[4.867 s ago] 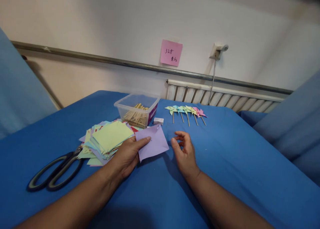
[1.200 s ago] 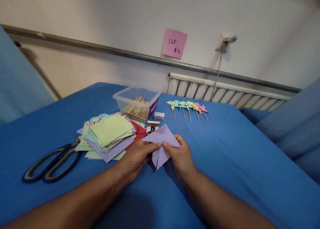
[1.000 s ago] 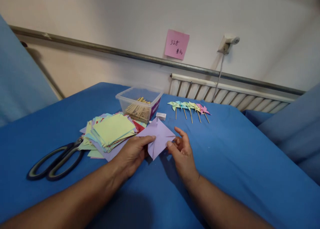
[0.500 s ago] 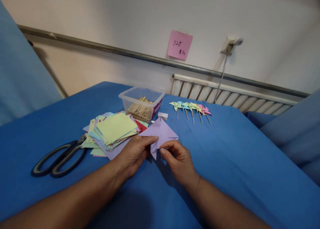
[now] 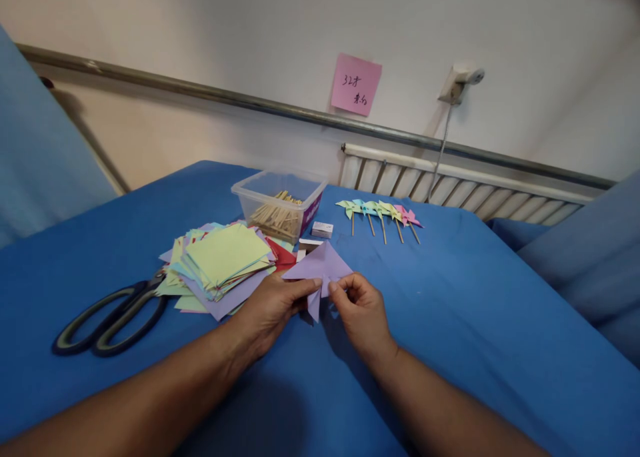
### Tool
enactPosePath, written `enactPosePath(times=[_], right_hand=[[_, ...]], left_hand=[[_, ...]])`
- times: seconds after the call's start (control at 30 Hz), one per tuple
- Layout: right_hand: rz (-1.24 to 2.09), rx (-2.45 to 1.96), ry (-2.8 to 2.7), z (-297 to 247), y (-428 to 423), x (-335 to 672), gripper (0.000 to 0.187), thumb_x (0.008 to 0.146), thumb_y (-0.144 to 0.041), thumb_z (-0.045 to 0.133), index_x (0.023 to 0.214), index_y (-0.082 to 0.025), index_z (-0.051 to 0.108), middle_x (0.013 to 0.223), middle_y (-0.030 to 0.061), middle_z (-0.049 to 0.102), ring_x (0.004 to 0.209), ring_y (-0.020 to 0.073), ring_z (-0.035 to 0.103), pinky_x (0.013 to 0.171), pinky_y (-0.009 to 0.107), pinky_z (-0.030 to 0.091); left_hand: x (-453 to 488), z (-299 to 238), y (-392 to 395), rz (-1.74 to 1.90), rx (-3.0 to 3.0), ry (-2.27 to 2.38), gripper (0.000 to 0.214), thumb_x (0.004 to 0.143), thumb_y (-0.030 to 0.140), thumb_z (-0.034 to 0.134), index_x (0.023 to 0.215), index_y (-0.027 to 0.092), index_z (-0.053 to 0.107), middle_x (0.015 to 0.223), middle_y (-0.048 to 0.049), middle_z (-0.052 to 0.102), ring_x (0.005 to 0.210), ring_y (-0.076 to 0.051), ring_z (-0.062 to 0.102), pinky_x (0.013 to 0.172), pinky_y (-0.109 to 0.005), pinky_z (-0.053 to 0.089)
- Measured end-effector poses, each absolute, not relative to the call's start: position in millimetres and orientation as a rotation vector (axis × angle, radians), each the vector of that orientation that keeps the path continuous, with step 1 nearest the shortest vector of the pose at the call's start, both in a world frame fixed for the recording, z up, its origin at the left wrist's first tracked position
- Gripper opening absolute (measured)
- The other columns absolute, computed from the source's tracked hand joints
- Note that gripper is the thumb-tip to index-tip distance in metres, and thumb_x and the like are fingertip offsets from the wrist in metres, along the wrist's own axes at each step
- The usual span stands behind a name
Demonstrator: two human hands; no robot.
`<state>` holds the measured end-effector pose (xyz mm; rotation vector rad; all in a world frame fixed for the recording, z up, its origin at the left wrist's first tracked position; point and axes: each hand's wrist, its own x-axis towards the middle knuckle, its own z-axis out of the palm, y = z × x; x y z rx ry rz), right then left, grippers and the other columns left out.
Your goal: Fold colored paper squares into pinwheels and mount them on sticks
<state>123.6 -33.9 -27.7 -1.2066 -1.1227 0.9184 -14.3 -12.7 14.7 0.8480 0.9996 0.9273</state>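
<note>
A purple sheet of paper [image 5: 320, 264], cut and partly folded, is held up between my two hands above the blue cloth. My left hand [image 5: 275, 304] grips its left side, thumb on top near the centre. With thumb and fingertips, my right hand [image 5: 360, 304] pinches the right part close to the middle. One pointed flap hangs down between the hands. Just left of my left hand lies a stack of coloured paper squares [image 5: 227, 257]. Large dark-handled scissors [image 5: 117, 317] rest against the stack's left side, their blades mostly hidden under paper.
Behind the stack stands a clear plastic box [image 5: 280, 207] with wooden sticks in it. A small white box [image 5: 322, 230] sits beside it, near an open small box [image 5: 306, 247]. Several finished paper pinwheels [image 5: 383, 212] lie in a row at the back right, before a radiator [image 5: 400, 177].
My right hand has shifted its pinch inward, bringing the right part of the purple paper to the middle. The view has shifted slightly, and the open small box shows more.
</note>
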Motion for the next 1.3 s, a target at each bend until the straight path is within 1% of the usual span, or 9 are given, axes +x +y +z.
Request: enactPosePath(times=[0.1,0.23,0.37,0.47,0.6,0.8,1.0,1.3], right_hand=[[0.891,-1.219,-1.152,-26.7,-34.9,122.8,0.023,0.076,-0.033,0.065,0.064,-0.019,0.052,0.057,-0.0053,0.047,0.052,0.0099,0.04,0.05,0.022,0.033],[0.888,-1.23,-1.153,-27.0,-34.9,122.7,0.023,0.076,-0.033,0.064,0.064,-0.02,0.052,0.054,-0.0058,0.045,0.05,0.0098,0.038,0.048,0.022,0.032],[0.888,-1.239,-1.154,-27.0,-34.8,123.4,0.023,0.076,-0.034,0.065,0.063,-0.02,0.053,0.053,-0.0056,0.046,0.05,0.0099,0.039,0.048,0.022,0.032],[0.871,-1.243,-1.155,-26.2,-35.0,123.7,0.023,0.075,-0.034,0.066,0.062,-0.02,0.052,0.053,-0.0056,0.046,0.05,0.01,0.039,0.048,0.022,0.032],[0.865,-1.247,-1.16,-25.7,-34.9,123.5,0.023,0.075,-0.034,0.065,0.062,-0.02,0.052,0.055,-0.0053,0.047,0.051,0.01,0.04,0.049,0.023,0.033],[0.894,-1.244,-1.139,-25.9,-34.7,123.2,0.024,0.075,-0.035,0.065,0.062,-0.02,0.052,0.055,-0.0049,0.048,0.052,0.0104,0.041,0.05,0.023,0.033],[0.918,-1.234,-1.111,-25.4,-34.6,122.7,0.026,0.074,-0.037,0.065,0.061,-0.019,0.052,0.055,-0.0046,0.049,0.052,0.0102,0.041,0.05,0.023,0.034],[0.916,-1.238,-1.108,-27.1,-34.4,122.3,0.025,0.074,-0.036,0.064,0.062,-0.018,0.052,0.055,-0.005,0.049,0.051,0.0096,0.04,0.049,0.022,0.033]], left_hand=[[-15.2,14.2,-11.9,0.927,0.852,1.019,0.022,0.063,0.023,0.078,0.083,0.013,0.071,0.073,-0.0031,0.07,0.066,-0.015,0.062,0.066,-0.027,0.047],[-16.0,12.8,-11.3,0.92,0.871,1.008,0.024,0.064,0.024,0.078,0.083,0.012,0.071,0.076,-0.0045,0.071,0.067,-0.016,0.062,0.066,-0.028,0.047],[-15.5,14.0,-11.6,0.91,0.875,1.033,0.025,0.062,0.024,0.079,0.082,0.012,0.071,0.074,-0.0047,0.071,0.066,-0.017,0.062,0.065,-0.028,0.047],[-15.0,15.1,-12.0,0.9,0.881,1.04,0.027,0.062,0.025,0.079,0.084,0.012,0.07,0.076,-0.0058,0.071,0.069,-0.018,0.063,0.068,-0.03,0.047],[-14.6,14.6,-11.6,0.892,0.894,1.059,0.027,0.062,0.025,0.079,0.082,0.011,0.07,0.073,-0.0054,0.07,0.067,-0.017,0.062,0.068,-0.031,0.047],[-14.2,15.2,-11.3,0.894,0.901,1.069,0.024,0.062,0.026,0.079,0.078,0.012,0.069,0.068,-0.0037,0.067,0.063,-0.016,0.059,0.062,-0.029,0.045],[-14.6,16.6,-12.1,0.889,0.9,1.061,0.025,0.062,0.025,0.079,0.08,0.012,0.069,0.071,-0.0037,0.068,0.065,-0.016,0.06,0.064,-0.029,0.046],[-15.1,15.2,-11.6,0.876,0.924,1.067,0.022,0.063,0.027,0.078,0.076,0.012,0.068,0.065,-0.0029,0.066,0.061,-0.015,0.058,0.059,-0.028,0.045]])
